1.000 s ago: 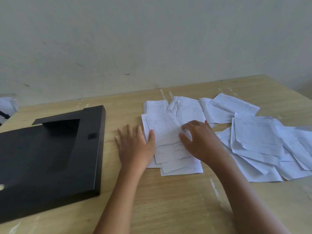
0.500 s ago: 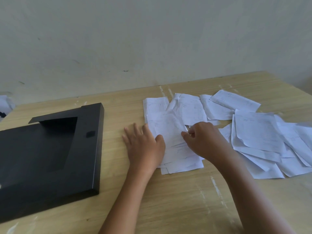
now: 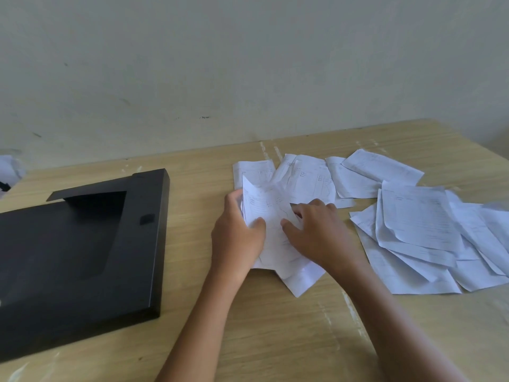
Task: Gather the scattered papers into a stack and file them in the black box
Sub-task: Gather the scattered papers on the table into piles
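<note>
A small bundle of white printed papers (image 3: 271, 216) is lifted at its left edge near the table's middle. My left hand (image 3: 237, 238) grips that edge, thumb on top. My right hand (image 3: 316, 232) lies on the bundle's right side with fingers curled against the sheets. More loose papers (image 3: 418, 224) lie spread over the right half of the table, and a few sheets (image 3: 303, 175) sit just behind the bundle. The black box (image 3: 82, 257) lies flat on the left, a hand's width from my left hand.
The wooden table (image 3: 275, 340) runs up to a pale wall at the back. Its right edge slants away at the far right. Something white (image 3: 8, 166) lies beyond the table's far left corner.
My left hand went from lying flat beside the papers to gripping their left edge and lifting it. The bundle has shifted and tilted up; my right hand stays on it.
</note>
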### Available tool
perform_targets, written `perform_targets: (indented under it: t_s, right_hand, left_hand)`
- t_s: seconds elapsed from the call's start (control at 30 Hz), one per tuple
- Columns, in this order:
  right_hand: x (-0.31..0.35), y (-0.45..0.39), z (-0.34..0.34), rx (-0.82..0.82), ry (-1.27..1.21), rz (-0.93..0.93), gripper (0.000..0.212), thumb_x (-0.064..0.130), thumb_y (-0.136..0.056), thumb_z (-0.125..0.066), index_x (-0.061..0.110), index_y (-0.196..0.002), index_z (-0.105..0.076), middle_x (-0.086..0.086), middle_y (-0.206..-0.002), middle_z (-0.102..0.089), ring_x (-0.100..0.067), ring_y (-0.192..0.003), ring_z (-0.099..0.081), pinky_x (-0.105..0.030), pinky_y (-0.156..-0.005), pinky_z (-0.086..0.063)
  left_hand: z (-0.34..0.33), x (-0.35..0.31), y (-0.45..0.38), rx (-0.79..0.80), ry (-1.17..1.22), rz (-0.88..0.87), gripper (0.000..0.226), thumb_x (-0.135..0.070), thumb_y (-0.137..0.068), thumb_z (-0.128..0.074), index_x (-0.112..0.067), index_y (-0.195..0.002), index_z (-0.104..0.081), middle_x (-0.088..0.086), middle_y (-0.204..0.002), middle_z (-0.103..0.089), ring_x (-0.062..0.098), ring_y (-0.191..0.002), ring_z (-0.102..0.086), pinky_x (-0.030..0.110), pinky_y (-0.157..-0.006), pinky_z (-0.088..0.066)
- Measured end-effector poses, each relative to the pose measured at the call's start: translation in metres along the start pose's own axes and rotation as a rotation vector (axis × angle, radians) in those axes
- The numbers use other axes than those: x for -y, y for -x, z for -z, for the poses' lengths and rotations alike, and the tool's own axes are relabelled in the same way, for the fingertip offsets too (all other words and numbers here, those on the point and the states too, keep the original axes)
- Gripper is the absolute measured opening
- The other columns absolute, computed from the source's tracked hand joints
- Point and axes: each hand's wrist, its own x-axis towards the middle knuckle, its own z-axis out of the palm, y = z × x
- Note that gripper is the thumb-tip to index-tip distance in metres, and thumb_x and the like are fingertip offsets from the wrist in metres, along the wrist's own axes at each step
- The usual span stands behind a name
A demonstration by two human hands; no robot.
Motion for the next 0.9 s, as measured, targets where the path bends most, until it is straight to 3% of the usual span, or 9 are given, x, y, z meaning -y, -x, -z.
perform_targets:
  t_s: [0.07,0.2,0.3,0.37,0.43,0.63,0.8,0.9]
  right_hand:
    - [0.003,0.001,-0.003,0.003,0.011,0.006,0.03,0.048,-0.094,-0.048,0.02,-0.094,-0.061,0.0,-0.097,-0.052,-0.027,-0.103,-0.045,-0.044,-0.085,-0.049]
    - [0.008,0.0,-0.008,0.021,0.014,0.07,0.031,0.053,-0.094,-0.046,0.023,-0.09,-0.051,0.004,-0.101,-0.056,-0.024,-0.105,-0.044,-0.047,-0.09,-0.045]
    - [-0.003,-0.004,0.0,0.152,-0.102,0.15,0.037,0.056,-0.083,-0.063,0.022,-0.095,-0.055,0.008,-0.11,-0.061,-0.022,-0.11,-0.048,-0.047,-0.092,-0.046]
    - [-0.011,-0.006,0.008,0.283,-0.166,0.184,0.06,0.058,-0.062,-0.079,0.025,-0.108,-0.059,0.012,-0.115,-0.062,-0.018,-0.114,-0.052,-0.044,-0.095,-0.048]
    - [-0.015,-0.007,0.01,0.333,-0.148,0.2,0.087,0.063,-0.045,-0.083,0.021,-0.117,-0.057,0.013,-0.115,-0.063,-0.017,-0.113,-0.055,-0.042,-0.096,-0.049]
    - [0.003,0.002,0.0,0.13,0.015,0.185,0.071,0.076,-0.059,-0.07,0.035,-0.116,-0.059,0.017,-0.091,-0.057,-0.011,-0.1,-0.049,-0.038,-0.087,-0.035]
    - [0.011,0.003,-0.011,0.08,0.174,0.128,0.075,0.087,-0.066,-0.049,0.031,-0.114,-0.06,0.011,-0.109,-0.06,-0.017,-0.114,-0.047,-0.046,-0.093,-0.039]
    - [0.006,0.001,-0.008,0.097,0.061,0.146,0.059,0.085,-0.064,-0.052,0.031,-0.086,-0.056,0.015,-0.092,-0.061,-0.013,-0.1,-0.051,-0.043,-0.087,-0.04]
  left_hand:
    - [0.008,0.005,-0.006,0.03,0.121,0.052,0.056,-0.016,-0.09,-0.066,-0.031,-0.138,-0.042,-0.021,-0.109,-0.057,-0.002,-0.088,-0.058,0.017,-0.069,-0.045]
    - [0.027,0.018,-0.019,0.005,0.259,0.127,0.06,-0.015,-0.091,-0.068,-0.035,-0.141,-0.041,-0.008,-0.128,-0.059,0.013,-0.111,-0.062,0.03,-0.081,-0.053]
    - [0.038,0.027,-0.026,-0.063,0.234,0.121,0.06,-0.013,-0.092,-0.066,-0.036,-0.141,-0.04,-0.008,-0.132,-0.058,0.016,-0.118,-0.059,0.027,-0.078,-0.048]
    - [0.04,0.031,-0.029,-0.083,0.258,0.13,0.059,-0.011,-0.093,-0.063,-0.036,-0.14,-0.04,-0.008,-0.133,-0.06,0.015,-0.119,-0.059,0.025,-0.078,-0.047]
    - [0.04,0.032,-0.03,-0.071,0.281,0.147,0.059,-0.009,-0.094,-0.061,-0.036,-0.142,-0.038,-0.007,-0.133,-0.06,0.014,-0.119,-0.06,0.02,-0.073,-0.046]
    - [0.04,0.028,-0.03,-0.078,0.367,0.156,0.063,-0.014,-0.093,-0.06,-0.03,-0.148,-0.035,-0.009,-0.139,-0.055,0.012,-0.122,-0.057,0.025,-0.083,-0.047]
    - [0.043,0.025,-0.03,-0.132,0.359,0.158,0.061,-0.006,-0.092,-0.058,-0.023,-0.148,-0.038,-0.019,-0.119,-0.052,-0.006,-0.094,-0.052,0.015,-0.067,-0.039]
    - [0.045,0.024,-0.028,-0.112,0.344,0.213,0.069,-0.007,-0.093,-0.057,-0.02,-0.154,-0.028,-0.022,-0.118,-0.045,-0.006,-0.088,-0.051,0.018,-0.065,-0.04]
